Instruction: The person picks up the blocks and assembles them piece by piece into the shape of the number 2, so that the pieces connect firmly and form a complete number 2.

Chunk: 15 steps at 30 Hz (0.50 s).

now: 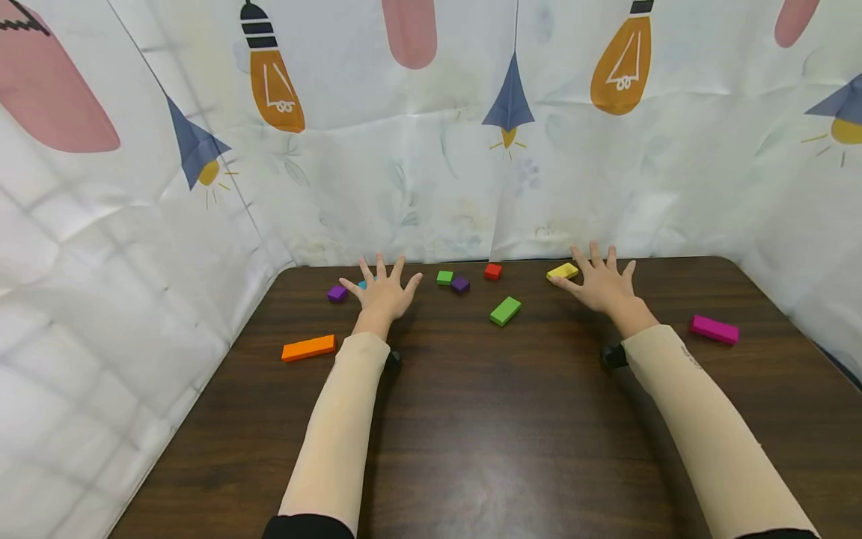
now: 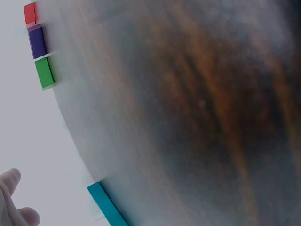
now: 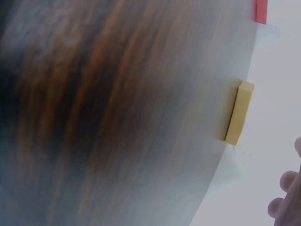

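Note:
My left hand [image 1: 382, 296] is held out over the far left of the table with its fingers spread, holding nothing. Behind it a blue block [image 1: 362, 284] is mostly hidden; the left wrist view shows it as a long teal block [image 2: 107, 203]. A purple block [image 1: 337, 293] lies just left of that hand. On the other side, my right hand [image 1: 602, 287] is also spread and holds nothing. Its thumb overlaps a yellow block [image 1: 562, 271] in the head view; whether they touch I cannot tell. The right wrist view shows the yellow block [image 3: 240, 113] apart from the fingertips.
Between the hands lie a small green block [image 1: 445, 278], a dark purple block [image 1: 460, 284], a red block [image 1: 493, 271] and a longer green block [image 1: 505, 311]. An orange block [image 1: 308, 348] is at left, a magenta block [image 1: 714, 329] at right. White patterned cloth [image 1: 431, 187] surrounds the dark table [image 1: 485, 449].

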### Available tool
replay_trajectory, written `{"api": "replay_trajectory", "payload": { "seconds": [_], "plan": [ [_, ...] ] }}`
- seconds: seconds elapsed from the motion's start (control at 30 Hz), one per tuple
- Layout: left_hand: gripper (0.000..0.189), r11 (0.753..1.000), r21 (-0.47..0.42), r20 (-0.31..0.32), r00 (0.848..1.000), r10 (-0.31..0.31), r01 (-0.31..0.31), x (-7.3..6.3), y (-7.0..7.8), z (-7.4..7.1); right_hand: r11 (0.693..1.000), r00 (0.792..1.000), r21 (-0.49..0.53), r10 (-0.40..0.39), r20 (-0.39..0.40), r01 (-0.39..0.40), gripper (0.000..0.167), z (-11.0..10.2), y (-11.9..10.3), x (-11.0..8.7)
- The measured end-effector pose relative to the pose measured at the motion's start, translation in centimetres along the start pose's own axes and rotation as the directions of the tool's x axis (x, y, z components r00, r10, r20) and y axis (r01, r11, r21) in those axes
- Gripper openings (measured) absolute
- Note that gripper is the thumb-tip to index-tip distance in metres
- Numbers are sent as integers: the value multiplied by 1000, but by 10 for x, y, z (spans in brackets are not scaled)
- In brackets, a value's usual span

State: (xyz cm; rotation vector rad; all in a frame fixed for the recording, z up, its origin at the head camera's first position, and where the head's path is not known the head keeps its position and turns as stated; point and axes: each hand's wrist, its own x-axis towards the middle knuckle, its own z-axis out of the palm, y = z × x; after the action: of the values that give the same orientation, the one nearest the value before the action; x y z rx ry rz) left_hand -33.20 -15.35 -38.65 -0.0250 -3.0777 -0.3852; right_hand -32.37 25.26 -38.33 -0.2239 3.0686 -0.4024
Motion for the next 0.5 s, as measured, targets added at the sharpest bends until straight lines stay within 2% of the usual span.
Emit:
{"api": "replay_trajectory", "payload": {
  "seconds": [0.5],
  "plan": [
    [74, 1000, -25, 4, 1000, -17, 17, -3, -2, -6, 1000, 1000, 13, 0, 0, 0, 97, 0, 2, -2]
  ]
}}
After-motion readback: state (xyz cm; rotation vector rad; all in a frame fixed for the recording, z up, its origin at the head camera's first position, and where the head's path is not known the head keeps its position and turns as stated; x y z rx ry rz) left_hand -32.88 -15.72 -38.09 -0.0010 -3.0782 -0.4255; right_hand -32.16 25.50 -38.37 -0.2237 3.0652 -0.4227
